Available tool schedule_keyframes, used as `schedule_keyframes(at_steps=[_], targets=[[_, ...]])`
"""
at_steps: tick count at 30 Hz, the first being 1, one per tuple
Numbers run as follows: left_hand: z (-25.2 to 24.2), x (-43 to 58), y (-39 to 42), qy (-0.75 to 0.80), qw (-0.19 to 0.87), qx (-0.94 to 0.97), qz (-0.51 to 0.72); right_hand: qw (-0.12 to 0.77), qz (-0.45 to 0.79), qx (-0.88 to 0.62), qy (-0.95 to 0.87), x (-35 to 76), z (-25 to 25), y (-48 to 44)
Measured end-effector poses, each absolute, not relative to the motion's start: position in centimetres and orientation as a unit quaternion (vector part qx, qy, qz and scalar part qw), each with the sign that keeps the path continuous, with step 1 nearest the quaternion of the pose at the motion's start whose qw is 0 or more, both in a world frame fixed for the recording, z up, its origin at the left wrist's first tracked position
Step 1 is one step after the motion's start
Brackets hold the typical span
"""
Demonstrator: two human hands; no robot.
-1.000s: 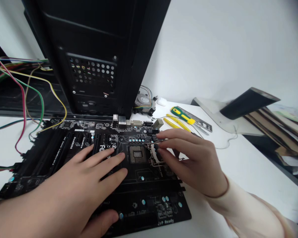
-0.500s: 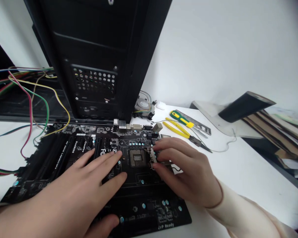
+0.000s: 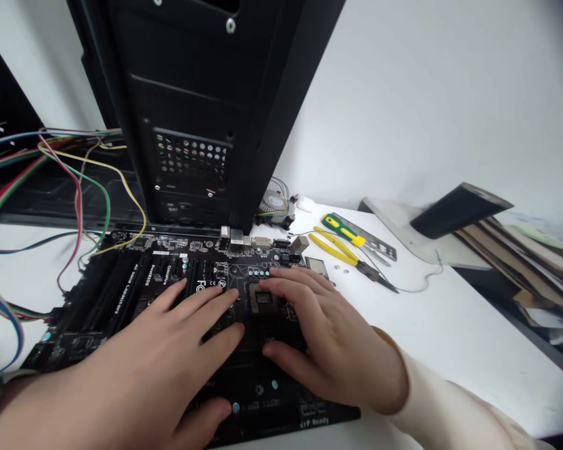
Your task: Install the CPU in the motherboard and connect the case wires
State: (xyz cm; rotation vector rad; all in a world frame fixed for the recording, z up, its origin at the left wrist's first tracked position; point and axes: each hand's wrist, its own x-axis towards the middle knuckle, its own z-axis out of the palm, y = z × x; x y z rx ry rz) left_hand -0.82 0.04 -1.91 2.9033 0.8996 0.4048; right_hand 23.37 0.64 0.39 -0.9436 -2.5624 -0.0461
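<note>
A black computer motherboard [image 3: 258,400] lies flat on the white table. My left hand [image 3: 169,356] rests across its left and middle part, fingers spread over the slots, with nothing held. Beside those fingertips is the square CPU socket [image 3: 264,300]. My right hand [image 3: 333,334] arches over the socket's right side, thumb and forefinger apart; its forefinger is at the socket's upper edge and its thumb below. The metal part by the socket's right edge is mostly covered by this hand.
A black computer case [image 3: 197,94] stands behind the board, with coloured wires [image 3: 107,206] at left. Right of it are a fan cooler [image 3: 274,203], a green-yellow screwdriver [image 3: 342,228], yellow-handled pliers [image 3: 335,248] and a silver square chip [image 3: 316,267]. Stacked papers [image 3: 511,250] lie far right.
My right hand has moved left from the metal piece at the socket's right edge and reaches over the socket, fingers parted. The view has shifted slightly; my left hand stays on the board.
</note>
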Motion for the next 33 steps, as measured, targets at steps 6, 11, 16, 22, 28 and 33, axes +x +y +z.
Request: schedule_keyframes(at_steps=[6,11,16,22,28,33], targets=[[-2.15,-0.85,0.04,0.295,0.047,0.944,0.138,0.203,-0.059,-0.360,-0.909,23.61,0.10,1.07],[-2.30,-1.15,0.02,0.298,0.050,0.943,0.143,0.202,-0.031,-0.358,-0.911,23.69,0.08,1.06],[-2.21,-1.13,-0.11,0.297,0.040,0.944,0.136,0.199,-0.035,-0.359,-0.911,23.68,-0.03,0.95],[-2.34,-1.08,-0.08,0.297,0.034,0.944,0.138,0.196,-0.043,-0.350,-0.915,23.66,-0.01,0.96],[-1.83,-0.96,0.08,0.294,0.032,0.947,0.130,0.169,-0.021,-0.357,-0.919,23.55,0.12,1.00],[-2.09,-0.98,-0.13,0.300,0.040,0.944,0.134,0.156,-0.010,-0.355,-0.922,23.35,0.18,1.17]])
